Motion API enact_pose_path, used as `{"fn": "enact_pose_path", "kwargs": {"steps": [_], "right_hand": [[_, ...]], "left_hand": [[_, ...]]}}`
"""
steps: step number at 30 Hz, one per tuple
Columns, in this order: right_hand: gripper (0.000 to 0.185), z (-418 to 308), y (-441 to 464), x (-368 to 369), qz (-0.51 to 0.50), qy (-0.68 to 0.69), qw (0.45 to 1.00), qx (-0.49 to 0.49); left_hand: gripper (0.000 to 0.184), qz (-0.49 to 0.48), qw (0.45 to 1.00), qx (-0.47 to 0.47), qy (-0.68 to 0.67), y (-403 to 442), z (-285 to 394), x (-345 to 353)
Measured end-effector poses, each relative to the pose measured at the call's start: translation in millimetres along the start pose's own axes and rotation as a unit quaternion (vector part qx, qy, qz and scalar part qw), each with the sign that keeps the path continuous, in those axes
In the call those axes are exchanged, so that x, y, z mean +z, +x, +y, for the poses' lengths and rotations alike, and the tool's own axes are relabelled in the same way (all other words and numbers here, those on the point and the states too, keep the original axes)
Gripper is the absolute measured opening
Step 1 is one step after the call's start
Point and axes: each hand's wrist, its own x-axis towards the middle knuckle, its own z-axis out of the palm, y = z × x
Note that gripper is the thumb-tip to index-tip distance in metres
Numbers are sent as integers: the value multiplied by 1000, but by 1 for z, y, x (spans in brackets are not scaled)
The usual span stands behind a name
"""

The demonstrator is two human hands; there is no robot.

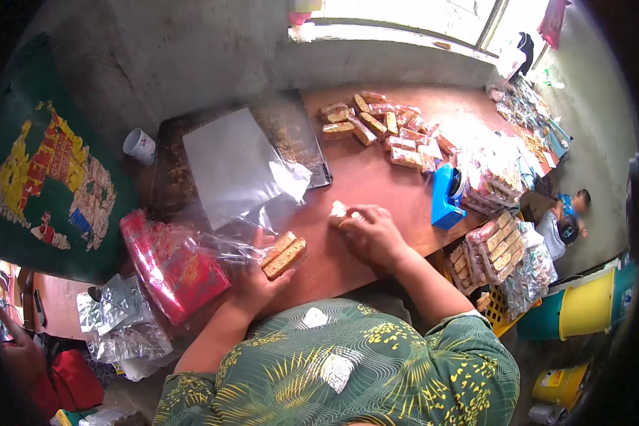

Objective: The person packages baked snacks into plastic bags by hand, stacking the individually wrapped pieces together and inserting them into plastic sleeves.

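My left hand (pixel 259 284) is closed around two golden-brown snack bars (pixel 284 254) lying side by side. Clear plastic film (pixel 220 245) bunches beside its fingers. Over the brown table my right hand (pixel 366 231) is closed, its fingertips at something small and pale (pixel 339 211) that glare washes out. Left of my left hand lies a red plastic pack (pixel 170 266). Flat clear plastic sheets (pixel 231 170) rest on a dark tray (pixel 174 145) behind it. Wrapped bars (pixel 405 157) lie in a loose pile at the back of the table.
A blue tape dispenser (pixel 447 199) stands near the table's right edge. Stacked bar packs (pixel 493 248) sit by a yellow crate (pixel 500 309). A white cup (pixel 140 146) is at the left. Another person (pixel 564 220) is beyond, at the right; a further hand (pixel 14 348) shows at far left.
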Motion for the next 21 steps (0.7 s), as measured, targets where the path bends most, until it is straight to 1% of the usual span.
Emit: {"fn": "enact_pose_path", "kwargs": {"steps": [2,3,4,5,6,7,8,9,10,12,13,14,16,18,19,20,21], "right_hand": [[22,36,15,-5,-27,-60,998,11],[22,32,34,-15,-6,-90,995,33],[22,28,53,-24,15,-119,991,56],[29,50,69,-11,62,-104,991,61],[35,53,95,-13,42,-72,995,61],[43,58,117,-10,45,-55,996,50],[44,70,139,5,28,-45,995,81],[49,69,161,10,16,22,990,141],[53,85,177,28,17,25,989,145],[59,88,205,46,-33,14,961,275],[66,85,206,49,-31,-13,959,282],[67,84,212,51,-34,-22,949,313],[63,90,214,63,36,-24,946,323],[52,113,209,58,-29,-65,960,269],[36,99,196,41,21,-18,957,290],[28,111,187,45,79,4,955,287],[26,108,172,33,118,7,965,234]], "left_hand": [[119,-18,991,61,118,6,1,-5],[125,-34,980,85,179,8,4,-7],[127,-38,982,82,168,10,4,-5],[128,-44,984,80,156,12,4,-2],[130,-50,985,77,143,11,2,0],[134,-59,983,66,160,10,0,1],[137,-69,980,55,177,8,-3,1],[138,-72,975,64,202,12,9,-1],[139,-84,976,49,196,12,9,-2],[141,-107,977,19,185,11,10,-2],[141,-113,979,7,172,10,3,0],[140,-113,979,6,171,9,1,-1],[138,-114,979,5,171,10,4,-3],[137,-108,979,11,174,8,-2,-2],[137,-105,979,12,174,7,-3,-2],[137,-105,980,10,171,7,-4,-2],[137,-103,980,9,168,8,-4,-1]]}}
